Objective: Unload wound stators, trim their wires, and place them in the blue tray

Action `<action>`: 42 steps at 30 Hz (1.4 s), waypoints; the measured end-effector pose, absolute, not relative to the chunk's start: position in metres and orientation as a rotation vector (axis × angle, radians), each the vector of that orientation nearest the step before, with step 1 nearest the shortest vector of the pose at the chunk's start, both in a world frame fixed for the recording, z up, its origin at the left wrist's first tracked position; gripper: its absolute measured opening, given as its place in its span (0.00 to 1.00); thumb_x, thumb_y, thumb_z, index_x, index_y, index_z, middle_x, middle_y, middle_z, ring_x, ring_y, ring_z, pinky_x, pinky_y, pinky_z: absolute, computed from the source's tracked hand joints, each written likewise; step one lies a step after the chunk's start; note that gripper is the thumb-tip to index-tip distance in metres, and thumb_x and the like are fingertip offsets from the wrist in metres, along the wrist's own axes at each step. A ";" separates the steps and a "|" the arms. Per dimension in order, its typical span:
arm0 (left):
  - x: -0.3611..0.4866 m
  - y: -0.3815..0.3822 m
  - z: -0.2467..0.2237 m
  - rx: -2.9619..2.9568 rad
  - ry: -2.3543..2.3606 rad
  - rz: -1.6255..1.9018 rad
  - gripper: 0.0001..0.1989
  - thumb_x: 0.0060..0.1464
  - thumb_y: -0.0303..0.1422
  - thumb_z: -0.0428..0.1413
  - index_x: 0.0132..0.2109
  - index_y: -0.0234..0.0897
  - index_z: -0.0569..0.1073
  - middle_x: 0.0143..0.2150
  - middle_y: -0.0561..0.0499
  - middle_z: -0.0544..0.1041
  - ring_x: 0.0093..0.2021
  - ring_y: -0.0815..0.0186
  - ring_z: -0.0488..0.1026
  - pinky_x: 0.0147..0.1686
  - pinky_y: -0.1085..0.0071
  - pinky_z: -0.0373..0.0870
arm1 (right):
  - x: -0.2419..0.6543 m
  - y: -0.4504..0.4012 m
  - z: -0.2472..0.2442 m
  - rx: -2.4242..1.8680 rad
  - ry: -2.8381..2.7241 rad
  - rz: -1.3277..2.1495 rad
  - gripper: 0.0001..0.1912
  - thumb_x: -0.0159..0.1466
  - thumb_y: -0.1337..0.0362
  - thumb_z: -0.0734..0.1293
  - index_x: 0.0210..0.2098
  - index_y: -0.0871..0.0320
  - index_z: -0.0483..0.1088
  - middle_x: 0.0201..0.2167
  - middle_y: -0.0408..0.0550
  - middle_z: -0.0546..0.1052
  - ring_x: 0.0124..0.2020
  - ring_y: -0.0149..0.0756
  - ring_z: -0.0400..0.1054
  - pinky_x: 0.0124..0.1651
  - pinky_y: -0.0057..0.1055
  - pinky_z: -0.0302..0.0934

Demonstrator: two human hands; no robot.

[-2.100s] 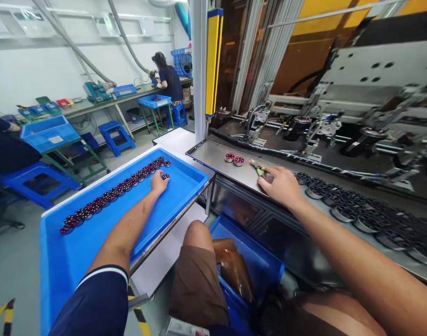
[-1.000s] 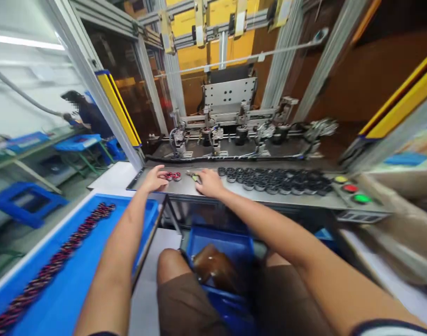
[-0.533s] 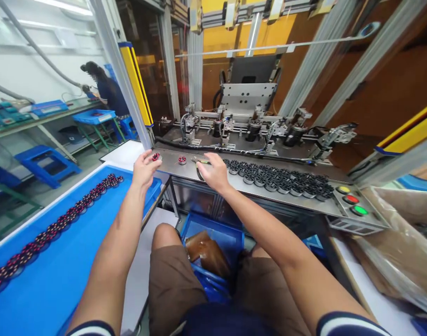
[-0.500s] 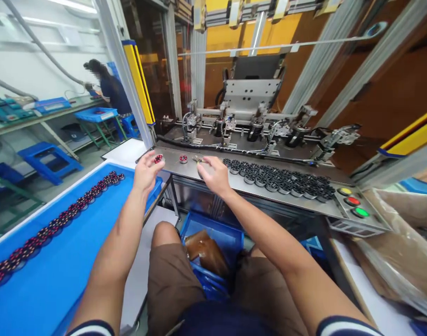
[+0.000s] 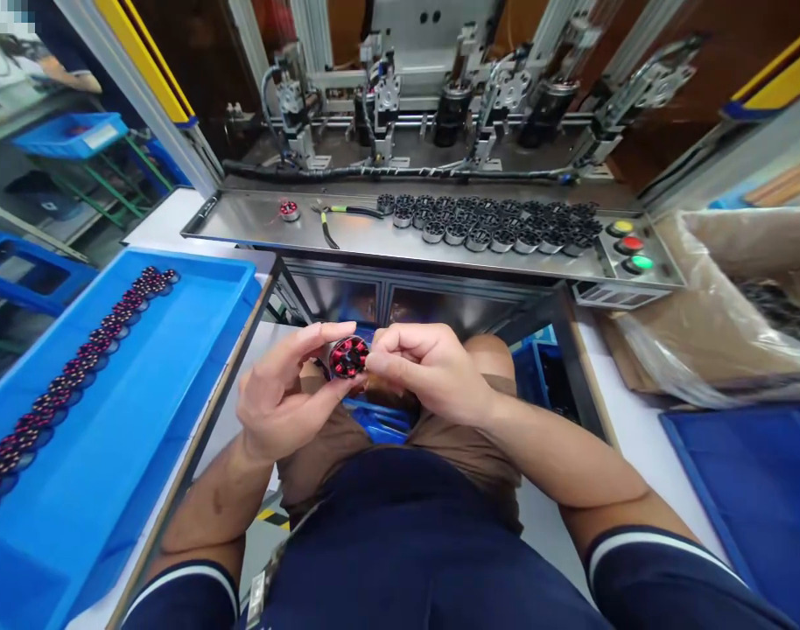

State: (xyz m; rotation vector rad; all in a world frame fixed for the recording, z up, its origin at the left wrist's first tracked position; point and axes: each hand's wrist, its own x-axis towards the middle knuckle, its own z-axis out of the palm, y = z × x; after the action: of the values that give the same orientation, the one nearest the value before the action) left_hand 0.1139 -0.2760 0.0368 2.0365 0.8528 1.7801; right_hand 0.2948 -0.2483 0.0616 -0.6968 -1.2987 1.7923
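Note:
My left hand (image 5: 291, 385) holds a round motor stator with red windings (image 5: 348, 357) between thumb and fingers, above my lap, its wound face turned up toward me. At the stator's right edge, my right hand (image 5: 432, 367) is closed in a pinch; what lies between its fingertips is too small to make out. A second red-wound stator (image 5: 289, 211) stands on the metal ledge (image 5: 242, 219) ahead. To its right lie pliers with black and yellow-green handles (image 5: 355, 211), handles spread. Several black stators (image 5: 492, 229) stand in packed rows further right.
A blue tray (image 5: 157, 385) at left carries a long row of red-wound parts (image 5: 78, 363). Behind the ledge is a machine with clamping fixtures (image 5: 452, 114). Push buttons (image 5: 629, 245) sit at the ledge's right end, beside a plastic-lined carton (image 5: 702, 306). Another person's arm (image 5: 68, 77) shows far left.
Both hands have come back from the ledge to above my lap, the left bringing the red-wound stator. My right hand has left the pliers and now meets the stator. The view has tilted down.

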 end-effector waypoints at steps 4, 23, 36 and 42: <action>0.121 -0.279 0.040 1.744 0.772 1.677 0.37 0.46 0.24 0.71 0.62 0.48 0.69 0.49 0.50 0.83 0.44 0.66 0.83 0.41 0.77 0.82 | 0.323 -0.231 0.045 -0.397 -1.494 2.017 0.23 0.57 0.49 0.76 0.19 0.59 0.70 0.16 0.38 0.68 0.17 0.23 0.58 0.22 0.25 0.53; 0.120 -0.263 0.023 1.717 0.794 1.771 0.38 0.44 0.22 0.71 0.61 0.46 0.69 0.47 0.52 0.83 0.44 0.67 0.83 0.43 0.76 0.82 | 0.287 -0.279 0.018 -0.631 -1.094 2.232 0.14 0.52 0.57 0.80 0.28 0.60 0.78 0.15 0.40 0.76 0.14 0.26 0.68 0.17 0.20 0.63; 0.119 -0.274 0.017 1.643 0.688 1.458 0.34 0.54 0.22 0.65 0.64 0.48 0.66 0.60 0.43 0.77 0.54 0.61 0.79 0.48 0.72 0.81 | 0.307 -0.244 0.057 -0.853 -1.298 1.909 0.23 0.53 0.47 0.77 0.20 0.58 0.69 0.15 0.38 0.72 0.16 0.25 0.62 0.22 0.24 0.57; 0.125 -0.267 0.013 1.449 0.642 1.522 0.35 0.47 0.25 0.70 0.60 0.49 0.70 0.45 0.53 0.79 0.38 0.72 0.80 0.39 0.80 0.78 | 0.305 -0.251 0.047 -0.779 -1.247 1.960 0.24 0.54 0.48 0.77 0.19 0.59 0.69 0.14 0.37 0.70 0.15 0.23 0.59 0.20 0.23 0.52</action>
State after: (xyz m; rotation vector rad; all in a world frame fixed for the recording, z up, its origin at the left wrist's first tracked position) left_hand 0.1247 -0.2674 0.0133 1.4493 0.6423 1.5224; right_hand 0.3046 -0.2512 0.0469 -0.7793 -1.2470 1.9602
